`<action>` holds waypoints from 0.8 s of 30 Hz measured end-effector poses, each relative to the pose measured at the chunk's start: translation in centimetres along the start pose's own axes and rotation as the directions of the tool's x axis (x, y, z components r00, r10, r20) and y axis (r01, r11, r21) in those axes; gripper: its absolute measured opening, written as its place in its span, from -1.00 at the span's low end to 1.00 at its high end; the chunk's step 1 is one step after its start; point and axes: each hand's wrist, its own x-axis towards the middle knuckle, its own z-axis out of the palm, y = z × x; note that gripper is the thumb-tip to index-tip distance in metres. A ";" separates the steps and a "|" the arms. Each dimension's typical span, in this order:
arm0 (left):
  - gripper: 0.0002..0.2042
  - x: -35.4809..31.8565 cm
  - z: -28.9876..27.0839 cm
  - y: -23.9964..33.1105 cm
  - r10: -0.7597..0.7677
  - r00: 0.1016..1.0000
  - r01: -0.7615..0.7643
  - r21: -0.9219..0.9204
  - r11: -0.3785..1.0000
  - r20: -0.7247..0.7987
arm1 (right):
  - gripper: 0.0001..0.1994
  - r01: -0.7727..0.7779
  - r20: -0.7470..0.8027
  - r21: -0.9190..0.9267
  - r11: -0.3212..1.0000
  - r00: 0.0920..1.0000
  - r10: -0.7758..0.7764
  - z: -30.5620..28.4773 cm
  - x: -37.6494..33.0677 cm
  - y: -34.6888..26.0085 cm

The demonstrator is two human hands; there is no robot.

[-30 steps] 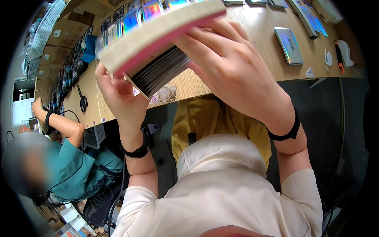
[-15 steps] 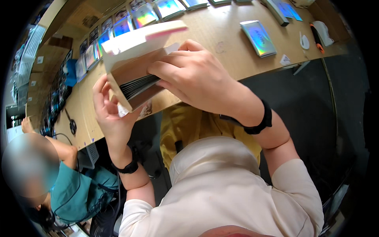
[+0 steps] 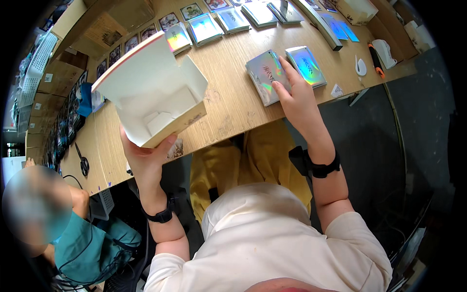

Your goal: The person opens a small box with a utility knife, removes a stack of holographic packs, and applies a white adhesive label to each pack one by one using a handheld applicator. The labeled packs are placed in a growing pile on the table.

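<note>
My left hand [image 3: 147, 163] grips the lower corner of a white cardboard box [image 3: 158, 80], tilted above the table edge. Its flap stands up, and the bare white inside with small folded tabs shows. My right hand [image 3: 300, 104] lies over the right side of a stack of silvery holographic packs [image 3: 262, 73] on the table, thumb on top and fingers along its edge. Right beside it lies a second holographic stack [image 3: 307, 67], bluer in its shine. The fingers' far sides are partly hidden.
Behind, stacks of shiny packs [image 3: 204, 29] and picture cards [image 3: 169, 21] line the wooden table [image 3: 224, 92]. An orange-black cutter [image 3: 376, 61] lies at the right, black scissors [image 3: 84, 165] at the left. A person in a teal shirt [image 3: 90, 238] sits at the lower left.
My right hand has come out of the box and moved right, setting a stack of packs down beside the other. The box has tipped toward me, its inside now bare.
</note>
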 end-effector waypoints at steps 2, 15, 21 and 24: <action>-0.27 -0.4 0.5 0.2 -0.023 0.999 0.024 -0.021 0.999 0.027 | -0.53 0.003 -0.019 -0.189 0.982 1.000 -0.007 0.1 0.1 -0.5; -0.23 -0.6 1.8 1.2 -0.044 0.980 0.056 -0.057 0.997 0.196 | -0.59 0.280 -0.174 -0.270 0.921 0.927 -0.333 0.5 -0.5 -2.9; -0.19 -1.2 1.3 0.1 -0.045 0.967 0.055 -0.032 0.998 0.251 | -0.13 0.246 0.072 0.570 0.784 0.935 -0.346 -1.2 -1.9 -4.9; -0.23 -1.4 2.0 0.1 -0.029 0.938 0.066 -0.095 0.993 0.344 | 0.00 0.109 0.277 0.544 0.832 0.912 -0.301 -2.9 -2.5 -5.7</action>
